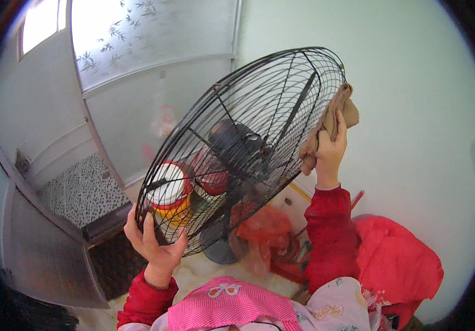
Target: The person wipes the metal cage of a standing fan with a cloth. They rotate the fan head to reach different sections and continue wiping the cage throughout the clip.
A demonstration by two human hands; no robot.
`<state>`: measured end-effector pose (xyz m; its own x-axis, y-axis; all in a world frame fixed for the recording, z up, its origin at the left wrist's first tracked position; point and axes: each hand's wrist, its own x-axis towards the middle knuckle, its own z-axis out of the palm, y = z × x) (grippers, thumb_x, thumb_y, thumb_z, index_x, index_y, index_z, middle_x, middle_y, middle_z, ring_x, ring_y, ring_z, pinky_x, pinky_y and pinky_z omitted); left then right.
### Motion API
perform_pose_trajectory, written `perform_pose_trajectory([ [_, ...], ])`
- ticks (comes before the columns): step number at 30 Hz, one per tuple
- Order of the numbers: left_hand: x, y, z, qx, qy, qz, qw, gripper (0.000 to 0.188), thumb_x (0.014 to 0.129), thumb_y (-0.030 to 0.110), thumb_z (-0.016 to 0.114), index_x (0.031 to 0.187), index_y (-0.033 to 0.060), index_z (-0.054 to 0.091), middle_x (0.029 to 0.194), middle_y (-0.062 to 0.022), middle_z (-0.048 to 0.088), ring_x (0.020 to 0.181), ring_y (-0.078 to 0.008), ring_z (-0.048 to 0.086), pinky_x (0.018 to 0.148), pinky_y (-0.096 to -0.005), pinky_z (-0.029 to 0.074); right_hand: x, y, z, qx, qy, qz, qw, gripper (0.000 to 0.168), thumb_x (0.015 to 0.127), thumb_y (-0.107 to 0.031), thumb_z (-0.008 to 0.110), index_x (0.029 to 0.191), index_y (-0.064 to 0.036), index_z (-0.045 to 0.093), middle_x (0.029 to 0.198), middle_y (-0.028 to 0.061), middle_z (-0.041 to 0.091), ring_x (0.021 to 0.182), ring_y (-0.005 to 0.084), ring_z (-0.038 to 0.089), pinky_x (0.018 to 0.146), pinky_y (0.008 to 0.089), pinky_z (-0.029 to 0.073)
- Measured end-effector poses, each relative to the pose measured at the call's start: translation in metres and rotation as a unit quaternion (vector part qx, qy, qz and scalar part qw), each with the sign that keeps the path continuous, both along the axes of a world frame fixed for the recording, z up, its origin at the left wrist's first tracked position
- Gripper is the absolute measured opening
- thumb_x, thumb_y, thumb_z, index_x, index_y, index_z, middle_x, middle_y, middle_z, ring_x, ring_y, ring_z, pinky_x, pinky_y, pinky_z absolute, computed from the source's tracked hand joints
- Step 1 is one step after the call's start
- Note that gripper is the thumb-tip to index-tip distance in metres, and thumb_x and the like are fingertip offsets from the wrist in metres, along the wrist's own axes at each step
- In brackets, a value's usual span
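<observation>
A large black wire-caged fan [237, 95] stands tilted before me, with dark blades and a motor housing [237, 140] inside its guard. My left hand [154, 244] grips the guard's lower left rim, fingers curled over the outer wires and thumb on the near side. At the upper right side of the guard, my right hand [330, 153] holds a brown cloth [336, 111] against the wires. Part of the cloth folds over the rim. Below the cage, the fan's round dark base [220, 248] rests on the floor, partly hidden by the guard.
Behind the guard stand a white-lidded yellow bucket [169, 186] and a red container [212, 178]. Red plastic bags [266, 227] lie to the right of the base. A red cloth-covered heap [394, 260] sits by the pale wall [407, 103]. Frosted sliding panels [158, 99] rise at left.
</observation>
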<state>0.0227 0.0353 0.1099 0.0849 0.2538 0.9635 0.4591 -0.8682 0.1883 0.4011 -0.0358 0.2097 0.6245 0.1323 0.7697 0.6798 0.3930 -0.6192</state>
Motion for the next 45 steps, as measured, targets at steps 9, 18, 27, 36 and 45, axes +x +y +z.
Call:
perform_pose_trajectory([
  [9,-0.003,-0.001,0.001,-0.002,0.032,0.031,0.999,0.072,0.076,0.025,0.074,0.134,0.0014,0.039,0.139,-0.0272,0.034,0.124,-0.0413,0.041,0.104,-0.0495,0.034,-0.147,-0.012,-0.030,-0.080,-0.423,0.059,0.901,0.052,0.065,-0.005,0.064,0.117,-0.004,0.060,0.116,0.0122,0.056,0.109,0.0289,0.053,0.095,0.0434,0.041],
  [18,-0.004,-0.003,0.004,-0.004,0.032,0.036,0.999,0.075,0.071,0.024,0.076,0.134,0.0033,0.040,0.138,-0.0265,0.035,0.121,-0.0403,0.043,0.100,-0.0488,0.036,-0.099,-0.009,0.024,-0.045,-0.461,0.005,0.886,0.052,0.072,0.000,0.054,0.124,-0.001,0.053,0.120,0.0137,0.054,0.114,0.0279,0.052,0.094,0.0417,0.043],
  [27,0.001,-0.005,0.004,-0.016,-0.002,0.008,1.000,0.077,0.064,0.021,0.079,0.131,0.0093,0.044,0.133,-0.0236,0.037,0.115,-0.0385,0.046,0.094,-0.0456,0.041,-0.003,0.003,0.032,0.008,-0.097,-0.033,0.995,0.057,0.073,0.001,0.049,0.129,0.001,0.048,0.128,0.0204,0.044,0.117,0.0339,0.046,0.102,0.0410,0.036],
  [36,-0.003,-0.003,0.005,-0.006,0.004,0.022,1.000,0.076,0.066,0.025,0.078,0.132,0.0071,0.043,0.132,-0.0240,0.041,0.116,-0.0393,0.046,0.096,-0.0477,0.038,-0.169,-0.016,0.018,-0.080,-0.491,-0.014,0.868,0.047,0.074,-0.023,0.060,0.119,-0.010,0.058,0.128,0.0077,0.053,0.108,0.0293,0.052,0.092,0.0451,0.041],
  [45,-0.006,-0.001,0.005,-0.021,-0.006,0.007,1.000,0.074,0.064,0.026,0.080,0.127,0.0074,0.047,0.132,-0.0231,0.042,0.116,-0.0381,0.046,0.095,-0.0459,0.038,-0.190,-0.017,0.036,-0.125,-0.489,0.078,0.860,0.061,0.062,-0.015,0.073,0.121,-0.010,0.059,0.112,0.0090,0.062,0.103,0.0258,0.059,0.090,0.0398,0.043],
])
